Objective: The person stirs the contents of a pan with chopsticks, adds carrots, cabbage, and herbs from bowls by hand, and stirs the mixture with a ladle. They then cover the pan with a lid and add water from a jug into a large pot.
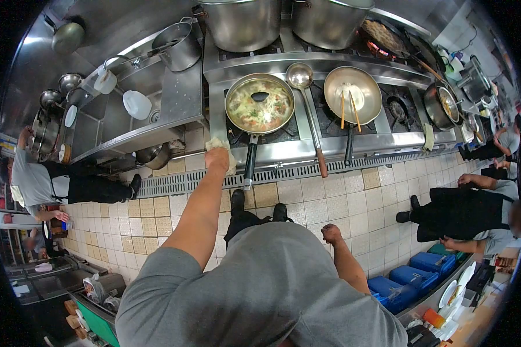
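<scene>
My left hand (217, 158) is closed on a pale, crumpled cloth (217, 144) at the stove's front edge, just left of a black pan handle (250, 162). That handle belongs to a wide pan (230, 118) of broth with shredded vegetables. A black oval piece (260, 97) shows over the food; it looks like the knob of a clear lid. My right hand (331, 233) hangs by my side with curled fingers and nothing visible in them. A long ladle (309, 110) lies beside the pan. To its right, a frying pan (334, 87) holds chopsticks (343, 110) and something white.
Large stockpots (243, 26) stand behind the burners. Left is a steel sink (113, 115) with a white jug (136, 104). People stand at left (87, 182) and right (463, 211). Blue bins (408, 276) sit behind me at right. A floor grate (179, 182) runs along the stove.
</scene>
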Demonstrator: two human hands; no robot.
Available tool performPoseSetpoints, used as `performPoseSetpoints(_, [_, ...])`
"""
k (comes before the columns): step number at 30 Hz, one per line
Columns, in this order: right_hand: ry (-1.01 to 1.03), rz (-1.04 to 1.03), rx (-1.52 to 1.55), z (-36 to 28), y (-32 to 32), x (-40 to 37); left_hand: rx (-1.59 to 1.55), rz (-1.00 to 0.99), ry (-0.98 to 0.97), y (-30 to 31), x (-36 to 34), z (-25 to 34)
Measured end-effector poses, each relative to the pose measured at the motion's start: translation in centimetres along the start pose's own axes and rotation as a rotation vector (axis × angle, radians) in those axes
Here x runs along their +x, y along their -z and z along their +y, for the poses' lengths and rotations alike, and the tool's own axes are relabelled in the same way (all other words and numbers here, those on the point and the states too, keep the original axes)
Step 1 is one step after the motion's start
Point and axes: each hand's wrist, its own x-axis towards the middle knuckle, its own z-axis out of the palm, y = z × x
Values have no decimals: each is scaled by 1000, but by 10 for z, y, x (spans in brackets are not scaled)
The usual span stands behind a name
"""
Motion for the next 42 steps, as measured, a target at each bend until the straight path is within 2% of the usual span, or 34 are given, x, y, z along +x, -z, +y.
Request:
performPoseSetpoints(5, [-31, 0, 48, 5, -3, 4, 15, 14, -18, -5, 3, -1])
performPoseSetpoints(8, [53, -14, 14, 3, -3, 2, 2, 39, -38, -8, 3, -3])
performPoseSetpoints(11, [34, -13, -35, 0, -3, -2, -4, -54, 24, -3, 4, 0])
performPoseSetpoints(17, [51, -62, -85, -4, 5, -9, -3, -42, 19, 1, 0, 1])
performPoseSetpoints(20, [17, 25, -37, -13, 14, -19, -1, -22, 21, 3, -2, 2])
performPoseSetpoints(22, [44, -212, -394, -32, 35, -28, -11, -25, 29, 0, 1, 2])
performPoseSetpoints(25, [79, -154, -433, -25, 29, -23, -10, -29, 35, -3, 4, 2])
performPoseSetpoints(26, [79, -155, -434, -19, 26, -20, 0, -29, 33, -4, 4, 2])
performPoseSetpoints(28, [30, 15, -154, -15, 22, -19, -3, -31, 30, -4, 5, 2])
performPoseSetpoints(31, [63, -70, -178, -22, 31, -14, 1, -42, 21, -8, 10, 0])
performPoseSetpoints(34, [-12, -24, -88, -30, 33, -20, -1, -45, 18, -13, 13, -1])
performPoseSetpoints(42, [-12, -61, -124, -33, 26, -17, 40, -30, -18, -6, 9, -1])
